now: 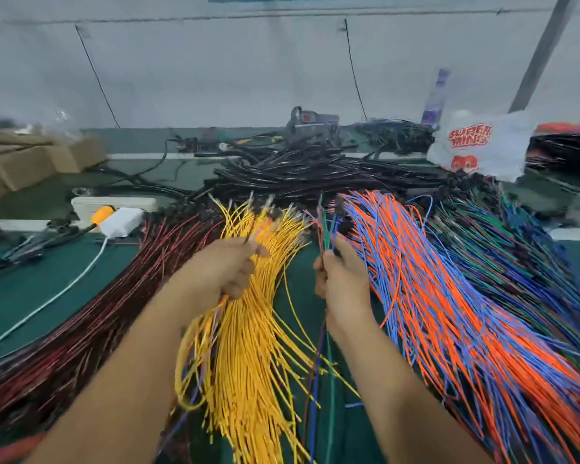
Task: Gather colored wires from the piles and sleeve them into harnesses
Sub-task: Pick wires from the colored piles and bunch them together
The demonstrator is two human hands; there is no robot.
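Left hand (pixel 230 266): fingers curled, thumb and forefinger pinching one thin dark wire (pixel 247 236) that rises just above the fingertips; the hand lies over the pile of yellow wires (pixel 248 346), which fans out beneath and behind the knuckles. Right hand (pixel 340 276): fingers closed round a small gathered bunch (pixel 325 229) of green, blue and dark wires; the ends stand up above the fingers, the tails hang down past the wrist. The two hands sit near each other, apart, with bare green table mat (pixel 31 289) between and below them. Left of the left-hand fingers: pile of dark red wires (pixel 91 313). Right of the right-hand fingers, just beside them: pile of orange and blue wires (pixel 449 296); further right, pile of green and dark blue wires (pixel 516 249). Beyond both sets of fingertips: heap of black sleeving (pixel 308 172). Far left of the fingers: white adapter (pixel 121 222) with white cable, cardboard boxes (pixel 31 162). Far right: white printed bag (pixel 479 145).
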